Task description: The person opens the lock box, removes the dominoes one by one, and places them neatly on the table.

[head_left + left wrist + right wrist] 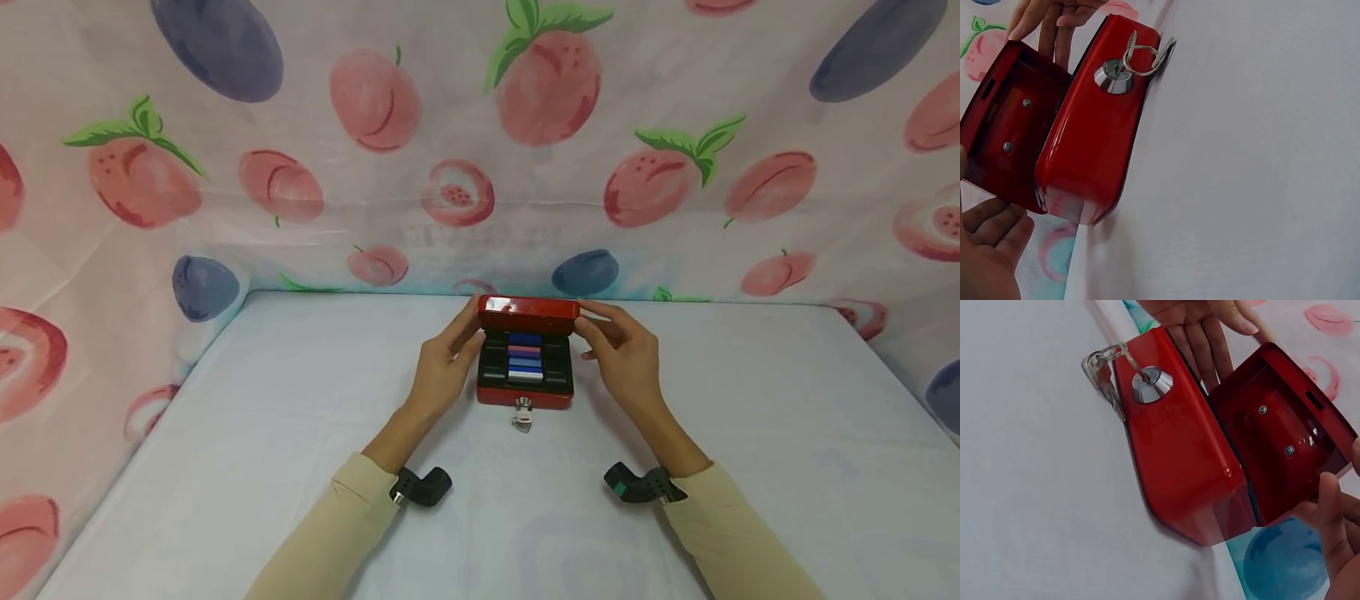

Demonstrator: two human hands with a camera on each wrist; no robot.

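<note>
A small red cash box (491, 395) stands on the white table with its lid (529, 315) raised. My left hand (441, 371) holds the lid's left edge, thumb in front and fingers behind. At the opposite edge, my right hand (628, 358) grips the lid with thumb and fingertips. Inside sits a black tray (491, 367), its middle compartment holding flat blue, purple and white pieces (525, 360). The silver lock (1114, 78) on the front has a key in it, and a ring with keys (1105, 378) hangs there. The lid's inner face shows two screws in both wrist views.
A white cloth covers the table (300, 375) around the box. Behind and to the sides hangs a fruit-print curtain (480, 108), meeting the table's far edge just beyond the box. Black wrist cameras (423, 487) are strapped over beige sleeves (742, 533).
</note>
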